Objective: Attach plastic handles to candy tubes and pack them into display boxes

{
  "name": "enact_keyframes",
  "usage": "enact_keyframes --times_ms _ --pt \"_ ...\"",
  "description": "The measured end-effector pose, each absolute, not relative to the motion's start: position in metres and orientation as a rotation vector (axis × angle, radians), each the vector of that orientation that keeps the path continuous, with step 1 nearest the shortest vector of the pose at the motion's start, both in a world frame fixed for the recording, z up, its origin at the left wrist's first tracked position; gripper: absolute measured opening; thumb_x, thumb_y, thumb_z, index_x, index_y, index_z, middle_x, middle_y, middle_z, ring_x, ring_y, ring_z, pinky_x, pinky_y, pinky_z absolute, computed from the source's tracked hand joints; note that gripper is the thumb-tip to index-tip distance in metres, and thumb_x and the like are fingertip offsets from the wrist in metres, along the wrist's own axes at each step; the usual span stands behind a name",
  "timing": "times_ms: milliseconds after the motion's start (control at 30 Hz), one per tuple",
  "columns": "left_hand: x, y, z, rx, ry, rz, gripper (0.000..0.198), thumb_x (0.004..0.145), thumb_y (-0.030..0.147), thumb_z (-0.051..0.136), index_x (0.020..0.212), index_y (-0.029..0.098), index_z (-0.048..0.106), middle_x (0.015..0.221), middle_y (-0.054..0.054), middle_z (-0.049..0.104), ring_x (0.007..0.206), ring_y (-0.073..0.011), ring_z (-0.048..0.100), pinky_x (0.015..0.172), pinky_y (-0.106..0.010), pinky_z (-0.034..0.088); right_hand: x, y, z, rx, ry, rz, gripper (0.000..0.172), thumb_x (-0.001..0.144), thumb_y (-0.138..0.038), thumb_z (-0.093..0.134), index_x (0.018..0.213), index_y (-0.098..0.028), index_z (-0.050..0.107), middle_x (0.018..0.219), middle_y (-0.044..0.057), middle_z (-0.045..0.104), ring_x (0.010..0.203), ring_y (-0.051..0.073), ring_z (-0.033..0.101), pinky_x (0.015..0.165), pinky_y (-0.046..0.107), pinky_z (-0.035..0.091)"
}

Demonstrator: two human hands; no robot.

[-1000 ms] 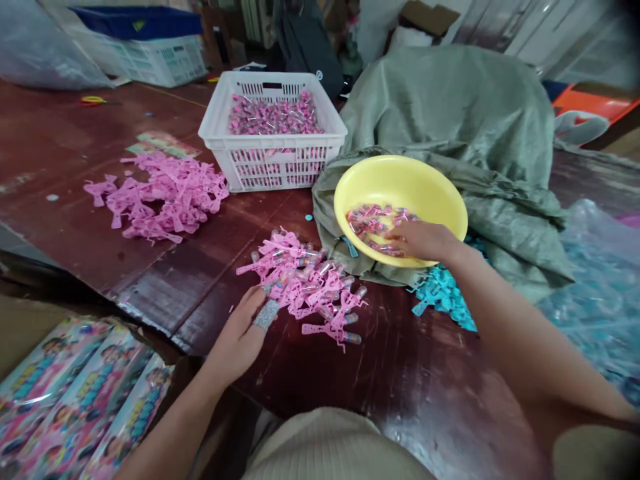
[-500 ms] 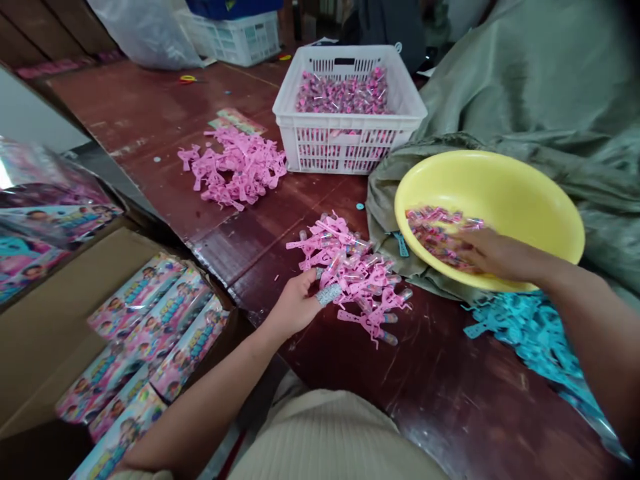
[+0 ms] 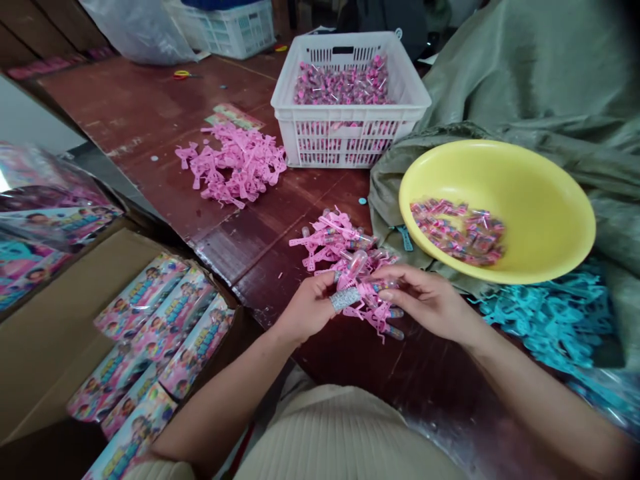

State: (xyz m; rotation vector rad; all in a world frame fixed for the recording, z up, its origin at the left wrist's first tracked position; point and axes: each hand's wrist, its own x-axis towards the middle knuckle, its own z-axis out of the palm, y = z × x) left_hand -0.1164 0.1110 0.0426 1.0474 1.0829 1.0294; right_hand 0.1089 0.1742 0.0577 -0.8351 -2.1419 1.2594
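Worktop (image 3: 100,113) of dark red wood holds a white plastic crate (image 3: 320,137) of pink-filled vials, with a yellow basin (image 3: 540,200) tilted on green sacking (image 3: 540,80), its vials gathered low within reach. Above a pink plastic runner heap (image 3: 335,240), the left hand (image 3: 310,307) seems to pinch a clear vial (image 3: 356,265); the right hand (image 3: 430,300) curves alongside, its grip unclear.
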Motion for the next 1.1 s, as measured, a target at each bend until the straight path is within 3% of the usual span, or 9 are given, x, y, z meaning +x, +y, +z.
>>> enact_keyframes --times_ms 133,300,467,667,833,900,967,1033,1100 --pt "-0.121 0.106 0.039 1.336 1.198 1.084 0.022 0.09 0.039 0.069 0.099 0.018 0.07 0.087 -0.002 0.067 0.086 -0.0183 0.06 0.084 -0.032 0.048 0.098 0.168 0.057 -0.89 -2.081 1.316 0.026 0.095 -0.035 0.066 0.118 -0.024 0.068 0.109 0.004 0.074 0.092 0.016 0.069 0.08 0.028 0.056" --pt "-0.13 0.102 0.03 1.761 1.411 1.129 0.019 0.093 0.032 0.063 0.085 0.016 0.064 0.079 -0.003 0.059 0.074 -0.0165 0.052 0.07 -0.029 0.041 0.082 0.164 0.055 -1.014 -1.984 1.42 0.025 0.092 -0.043 0.067 0.105 -0.022 0.071 0.091 0.003 0.075 0.078 0.016 0.068 0.069 0.027 0.056" --pt "-0.139 0.108 0.038 1.678 1.368 1.102 0.024 0.094 0.039 0.063 0.086 0.017 0.062 0.078 -0.001 0.061 0.073 -0.0153 0.054 0.069 -0.027 0.042 0.08 0.168 0.059 -1.026 -1.951 1.407 0.034 0.088 -0.043 0.073 0.117 -0.026 0.07 0.104 0.003 0.075 0.078 0.015 0.069 0.067 0.028 0.057" --pt "-0.142 0.106 0.032 1.843 1.447 1.076 0.018 0.096 0.033 0.057 0.085 0.018 0.06 0.08 -0.003 0.058 0.076 -0.0171 0.054 0.071 -0.028 0.044 0.073 0.16 0.054 -1.072 -1.751 1.63 0.034 0.089 -0.05 0.069 0.109 -0.023 0.067 0.079 0.001 0.072 0.065 0.014 0.068 0.054 0.025 0.055" --pt "-0.149 0.108 0.013 2.073 1.536 0.963 0.015 0.094 0.019 0.049 0.102 0.017 0.062 0.097 -0.008 0.062 0.085 -0.0196 0.059 0.077 -0.031 0.049 0.068 0.163 0.046 -1.196 -1.747 1.633 0.04 0.091 -0.058 0.063 0.102 -0.02 0.065 0.076 0.001 0.068 0.061 0.014 0.065 0.054 0.027 0.054" --pt "-0.151 0.117 0.01 2.17 1.591 0.887 0.017 0.095 0.02 0.05 0.105 0.017 0.063 0.099 -0.01 0.064 0.091 -0.0226 0.06 0.083 -0.035 0.05 0.073 0.171 0.044 -1.252 -1.883 1.472 0.043 0.092 -0.061 0.06 0.106 -0.021 0.066 0.086 0.005 0.072 0.07 0.017 0.068 0.062 0.032 0.058" --pt "-0.15 0.127 0.008 2.279 1.724 0.815 0.017 0.095 0.026 0.054 0.102 0.017 0.066 0.101 -0.012 0.066 0.099 -0.028 0.06 0.089 -0.042 0.048 0.08 0.177 0.042 -1.244 -2.055 1.068 0.052 0.089 -0.062 0.064 0.122 -0.022 0.064 0.11 0.011 0.072 0.096 0.025 0.07 0.083 0.044 0.059" --pt "-0.147 0.136 0.006 2.331 1.905 0.773 0.023 0.095 0.034 0.057 0.108 0.018 0.068 0.112 -0.015 0.067 0.109 -0.0343 0.057 0.095 -0.051 0.044 0.086 0.176 0.035 -1.158 -2.202 0.576 0.069 0.085 -0.062 0.07 0.141 -0.025 0.054 0.14 0.015 0.06 0.128 0.035 0.056 0.106 0.058 0.046" --pt "-0.145 0.145 0.0 2.315 2.035 0.787 0.037 0.095 0.041 0.058 0.124 0.019 0.065 0.135 -0.019 0.059 0.125 -0.0397 0.05 0.103 -0.059 0.038 0.089 0.169 0.02 -1.075 -2.354 0.229 0.08 0.082 -0.063 0.071 0.151 -0.031 0.047 0.161 0.014 0.038 0.147 0.044 0.033 0.116 0.069 0.027"
